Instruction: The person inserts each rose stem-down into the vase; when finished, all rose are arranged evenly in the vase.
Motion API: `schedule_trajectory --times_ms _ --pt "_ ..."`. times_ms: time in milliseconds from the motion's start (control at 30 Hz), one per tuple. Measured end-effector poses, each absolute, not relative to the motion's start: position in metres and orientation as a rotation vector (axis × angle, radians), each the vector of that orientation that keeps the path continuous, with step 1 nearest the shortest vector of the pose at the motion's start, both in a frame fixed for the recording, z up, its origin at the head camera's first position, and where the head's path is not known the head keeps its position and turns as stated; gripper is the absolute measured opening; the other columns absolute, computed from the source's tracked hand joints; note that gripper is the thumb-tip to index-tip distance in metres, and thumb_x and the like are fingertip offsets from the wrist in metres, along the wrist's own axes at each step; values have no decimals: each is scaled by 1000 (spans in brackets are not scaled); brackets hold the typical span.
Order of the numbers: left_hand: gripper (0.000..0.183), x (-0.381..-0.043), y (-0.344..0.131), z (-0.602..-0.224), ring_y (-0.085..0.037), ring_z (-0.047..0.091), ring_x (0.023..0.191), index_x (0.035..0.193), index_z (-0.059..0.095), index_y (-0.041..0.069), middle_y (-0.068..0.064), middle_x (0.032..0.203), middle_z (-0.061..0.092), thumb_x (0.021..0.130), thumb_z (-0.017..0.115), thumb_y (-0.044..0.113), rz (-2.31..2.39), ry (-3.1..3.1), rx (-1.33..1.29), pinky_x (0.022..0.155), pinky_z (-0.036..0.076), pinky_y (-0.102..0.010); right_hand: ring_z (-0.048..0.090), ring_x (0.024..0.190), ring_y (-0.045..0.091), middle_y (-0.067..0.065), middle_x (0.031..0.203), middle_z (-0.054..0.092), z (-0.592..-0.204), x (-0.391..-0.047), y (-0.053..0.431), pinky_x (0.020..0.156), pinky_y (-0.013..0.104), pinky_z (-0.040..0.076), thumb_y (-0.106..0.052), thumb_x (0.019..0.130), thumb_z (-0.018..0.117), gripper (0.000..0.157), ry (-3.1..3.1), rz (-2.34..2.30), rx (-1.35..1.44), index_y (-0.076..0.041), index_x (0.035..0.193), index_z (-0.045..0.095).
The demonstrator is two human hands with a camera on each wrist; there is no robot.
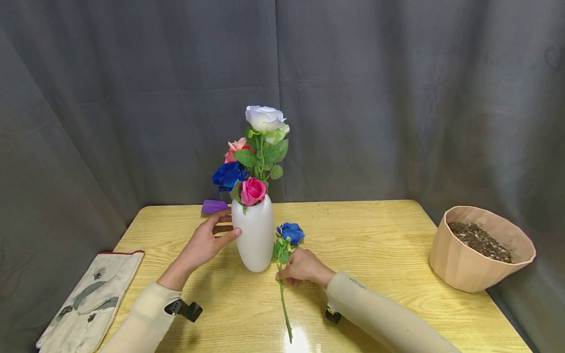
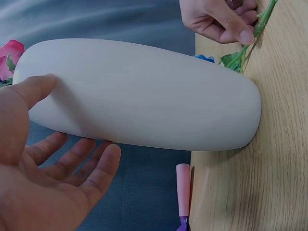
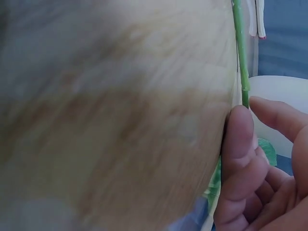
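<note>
A white vase (image 1: 253,238) stands upright on the table, holding a white rose (image 1: 265,119), a pink rose (image 1: 253,191), a dark blue rose (image 1: 229,175) and a coral rose (image 1: 237,148). My left hand (image 1: 206,243) steadies the vase from its left side, thumb (image 2: 41,86) on the front and fingers (image 2: 79,153) along the side. Just right of the vase, a single blue rose (image 1: 291,232) lies on the table with its bloom pointing away. My right hand (image 1: 304,267) pinches its green stem (image 3: 242,53) between thumb and fingers, low against the tabletop.
A peach pot (image 1: 450,260) with soil (image 1: 480,241) stands at the right edge. Cloth gloves (image 1: 94,294) lie at the left edge. Behind the left hand lies a small purple trowel (image 1: 214,206) with a pink handle (image 2: 183,190). A grey curtain (image 1: 344,98) hangs behind the table.
</note>
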State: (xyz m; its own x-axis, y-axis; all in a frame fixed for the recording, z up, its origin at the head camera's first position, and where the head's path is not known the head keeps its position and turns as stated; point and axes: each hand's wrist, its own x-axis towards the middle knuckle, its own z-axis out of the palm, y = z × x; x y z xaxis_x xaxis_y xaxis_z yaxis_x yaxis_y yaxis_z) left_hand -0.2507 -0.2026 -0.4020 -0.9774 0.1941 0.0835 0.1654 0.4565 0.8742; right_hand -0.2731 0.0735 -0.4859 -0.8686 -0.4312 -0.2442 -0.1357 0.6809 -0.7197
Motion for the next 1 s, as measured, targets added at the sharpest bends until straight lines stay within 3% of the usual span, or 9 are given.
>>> schedule_trajectory --times_ms 167,467,833,1000 --pt "71 -251 -203 -403 -41 55 131 151 37 13 -17 143 52 94 68 41 1593 2659 330 101 53 -53 69 51 16 3 58 70 -486 -273 74 49 31 56 -24 82 80 28 2477 -1048 -414 -7 61 72" --pt "70 -252 -203 -405 -41 55 130 151 37 13 -17 143 52 94 68 41 1590 2662 335 101 53 -53 71 56 20 8 65 72 -488 -277 79 43 22 46 -18 86 74 22 2367 -1197 -322 -3 70 73" --pt "70 -250 -202 -403 -42 55 130 151 37 13 -18 143 52 94 68 40 1586 2666 328 101 53 -53 64 49 14 5 59 67 -494 -281 82 43 19 47 -12 86 71 19 2268 -1293 -247 -4 69 70" --pt "71 -251 -203 -403 -42 56 130 151 37 13 -18 143 52 94 68 41 1584 2668 328 101 53 -53 65 53 15 7 65 69 -493 -282 84 45 21 45 -12 88 69 17 2209 -1349 -269 -2 74 69"
